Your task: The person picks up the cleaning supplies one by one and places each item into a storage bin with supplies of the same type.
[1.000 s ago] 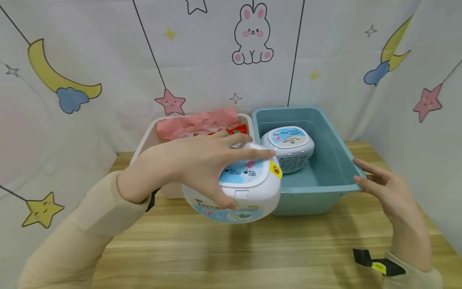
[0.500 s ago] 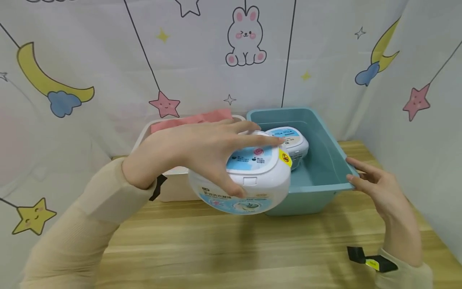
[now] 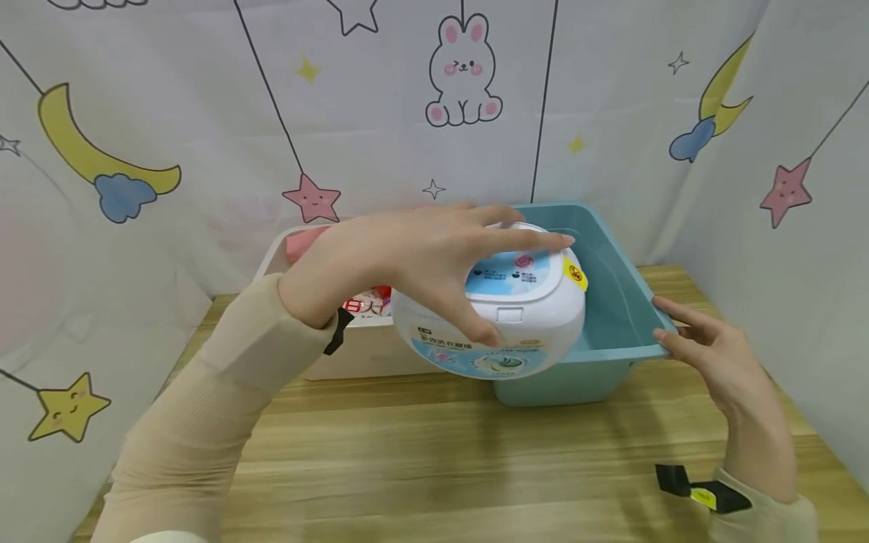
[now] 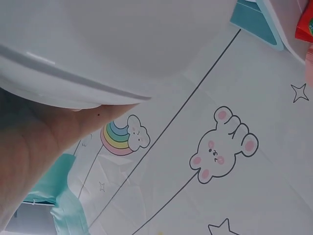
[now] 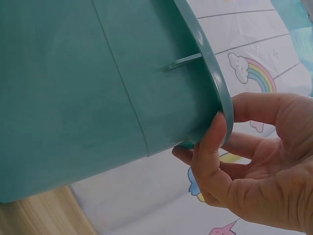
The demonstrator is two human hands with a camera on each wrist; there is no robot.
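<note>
My left hand [image 3: 434, 260] grips a white laundry pod tub [image 3: 498, 324] from above, thumb on its front and fingers over its lid. The tub hangs clear of the table and overlaps the left part of a teal plastic bin [image 3: 618, 302] in the head view. Up close, the white tub [image 4: 122, 39] fills the top of the left wrist view. My right hand [image 3: 720, 354] pinches the bin's front right corner; in the right wrist view, thumb and fingers sit on either side of the rim [image 5: 222, 93]. A second tub inside the bin is hidden.
Left of the teal bin stands a pale pink bin [image 3: 366, 351] holding a red-and-white packet [image 3: 366, 303] and a pink wrapper [image 3: 302, 243]. Both bins rest on a wood-grain table [image 3: 380, 460]. A white curtain [image 3: 380, 113] printed with cartoons hangs behind.
My left hand has carried the tub rightward and slightly up, from in front of the pink bin to the teal bin, covering the second tub. My right hand keeps its hold on the corner.
</note>
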